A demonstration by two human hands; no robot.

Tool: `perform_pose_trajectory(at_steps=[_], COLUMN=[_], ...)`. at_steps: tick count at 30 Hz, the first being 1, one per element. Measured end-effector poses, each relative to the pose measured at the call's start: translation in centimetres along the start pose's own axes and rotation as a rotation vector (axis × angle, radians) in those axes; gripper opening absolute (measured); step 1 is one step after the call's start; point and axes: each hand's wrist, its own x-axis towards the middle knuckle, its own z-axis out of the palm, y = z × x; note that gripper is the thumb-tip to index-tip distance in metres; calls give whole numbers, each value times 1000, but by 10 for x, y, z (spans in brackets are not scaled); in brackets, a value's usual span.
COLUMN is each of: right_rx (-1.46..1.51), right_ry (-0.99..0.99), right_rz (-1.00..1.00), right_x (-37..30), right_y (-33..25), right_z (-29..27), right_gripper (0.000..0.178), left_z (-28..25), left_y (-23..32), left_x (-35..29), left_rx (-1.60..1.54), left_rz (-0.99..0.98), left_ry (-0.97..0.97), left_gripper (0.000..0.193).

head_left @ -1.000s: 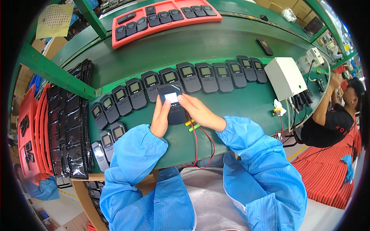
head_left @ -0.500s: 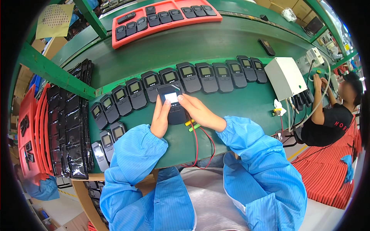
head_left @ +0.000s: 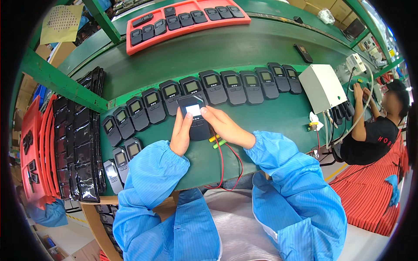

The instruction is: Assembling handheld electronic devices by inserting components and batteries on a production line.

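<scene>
Between both hands I hold a black handheld device [head_left: 199, 131] with a lit white screen, above the green table. My left hand [head_left: 180, 132] closes on its left side, thumb at the screen's lower corner. From the other side my right hand [head_left: 226, 126] grips it, thumb beside the screen. Under the right hand are a yellow-and-green clip connector [head_left: 220, 143] and red wires [head_left: 222, 167]. A curved row of similar devices [head_left: 214, 87] with unlit screens lies just beyond my hands. A few more devices [head_left: 120, 158] rest left of my left sleeve.
A red tray [head_left: 189, 28] of devices sits on the far shelf. Black plastic trays [head_left: 78, 143] are stacked at left. At right stand a white box [head_left: 323, 87] with cables and a co-worker [head_left: 370, 126] with both hands on the bench. An open carton [head_left: 93, 217] is lower left.
The device on the belt at far right has shifted slightly to the right. My hands and the device they hold have not visibly moved.
</scene>
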Motion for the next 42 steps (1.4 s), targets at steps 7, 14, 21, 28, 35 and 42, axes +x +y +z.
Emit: perform_pose_trajectory(at_steps=[7,14,21,28,35,42], right_rx=[-12,-24,-18,-20,-10,-11], right_ry=[-3,-3,13,-1,5,7], right_rz=[7,33,-20,15,30,1], right_x=[2,2,2,3,2,2], right_y=[6,6,7,8,6,7], right_z=[-3,-3,-1,-3,-3,-2], right_gripper=[44,45,44,44,43,42], left_z=[-2,-3,-4,-4,-2,-2], left_y=[-1,-3,-4,-4,-2,-1], left_x=[1,1,1,1,0,0], left_rx=[10,-23,-1,-5,17,10], left_rz=[-4,-20,-14,-17,-15,-1], left_ry=[0,0,-2,3,0,-7], left_gripper=[46,49,49,49,47,45])
